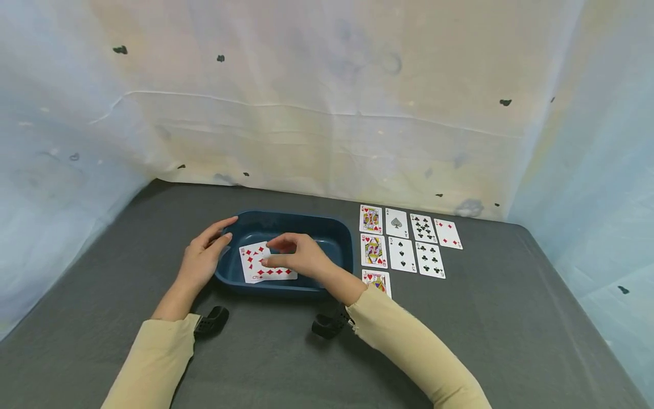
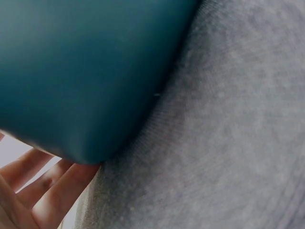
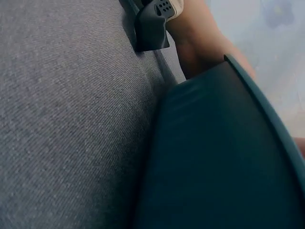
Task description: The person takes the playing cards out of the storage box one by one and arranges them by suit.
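Sleeved arms are reaching forward: left hand [image 1: 201,258] is resting open against the blue tub [image 1: 334,234], right hand [image 1: 298,255] pinching a diamonds card [image 1: 258,267] inside.

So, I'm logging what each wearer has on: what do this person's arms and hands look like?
Both arms wear long pale yellow-beige sleeves reaching the wrists. The left hand and right hand are bare, without visible gloves or rings. A small black camera unit is strapped under each wrist, the right one matching.
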### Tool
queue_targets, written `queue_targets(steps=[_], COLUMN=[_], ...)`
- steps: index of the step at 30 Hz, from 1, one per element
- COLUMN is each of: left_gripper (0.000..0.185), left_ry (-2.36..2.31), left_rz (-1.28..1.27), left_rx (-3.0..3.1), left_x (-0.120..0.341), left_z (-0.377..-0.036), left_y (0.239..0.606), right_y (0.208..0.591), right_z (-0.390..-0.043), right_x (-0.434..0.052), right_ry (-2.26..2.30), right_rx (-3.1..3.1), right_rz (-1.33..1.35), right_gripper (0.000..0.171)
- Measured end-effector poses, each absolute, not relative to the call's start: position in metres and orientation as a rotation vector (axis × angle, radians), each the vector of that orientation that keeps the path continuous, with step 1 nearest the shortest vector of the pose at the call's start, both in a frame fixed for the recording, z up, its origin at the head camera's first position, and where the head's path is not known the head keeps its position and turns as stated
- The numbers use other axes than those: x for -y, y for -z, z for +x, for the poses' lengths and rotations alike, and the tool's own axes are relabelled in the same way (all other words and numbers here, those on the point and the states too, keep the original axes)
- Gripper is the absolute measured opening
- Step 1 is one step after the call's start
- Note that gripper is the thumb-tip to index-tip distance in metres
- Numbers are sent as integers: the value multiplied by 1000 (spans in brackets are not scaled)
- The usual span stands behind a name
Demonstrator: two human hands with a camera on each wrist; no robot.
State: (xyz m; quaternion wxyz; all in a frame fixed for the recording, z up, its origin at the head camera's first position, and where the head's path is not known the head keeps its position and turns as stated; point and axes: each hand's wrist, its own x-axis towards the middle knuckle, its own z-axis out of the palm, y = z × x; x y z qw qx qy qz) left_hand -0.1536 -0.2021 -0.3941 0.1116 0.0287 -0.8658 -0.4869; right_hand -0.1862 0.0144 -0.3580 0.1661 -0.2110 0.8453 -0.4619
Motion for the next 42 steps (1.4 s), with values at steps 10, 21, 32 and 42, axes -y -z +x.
queue_targets(steps=[10, 21, 32, 42], left_gripper=[41, 41, 42, 43], left_ry=[1456, 1450, 1460, 1480], left_rz=[88, 71, 91, 100], left_rx=[2525, 2523, 2528, 2529], left_x=[202, 201, 202, 202], left_z=[-154, -154, -153, -152], left_y=[395, 396, 395, 394], right_y=[364, 369, 362, 361], right_z=[-189, -186, -184, -183], right_x=[-11, -10, -16, -16], right_ry=[914, 662, 1053, 1407], right_rx=[-2560, -2680, -2592, -2423], right_rz=[-668, -601, -469, -488], right_gripper=[55, 59, 56, 69])
